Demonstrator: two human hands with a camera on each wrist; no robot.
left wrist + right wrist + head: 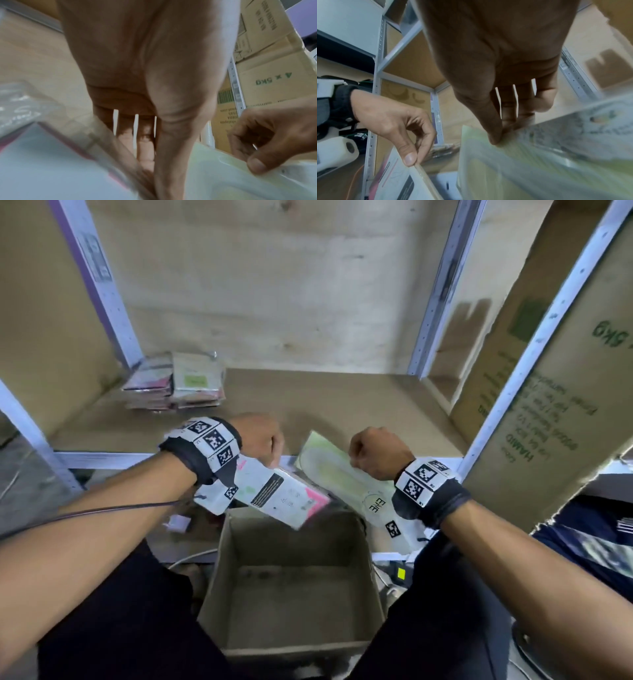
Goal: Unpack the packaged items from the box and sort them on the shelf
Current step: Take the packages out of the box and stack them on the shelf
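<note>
Head cam sits up top, so we're looking forward and down over both forearms at the shelf (342,405) and the open box (291,587) below. Each wrist cam looks along its own palm from super close, and each catches the opposite hand, so all three views share the two packets.

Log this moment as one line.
left hand: holds pink-trimmed white packet | right hand: holds pale green packet | brown cardboard box: empty

stack of packages (174,381) rear-left on shelf (342,405) | box (291,577) in front, below
</note>
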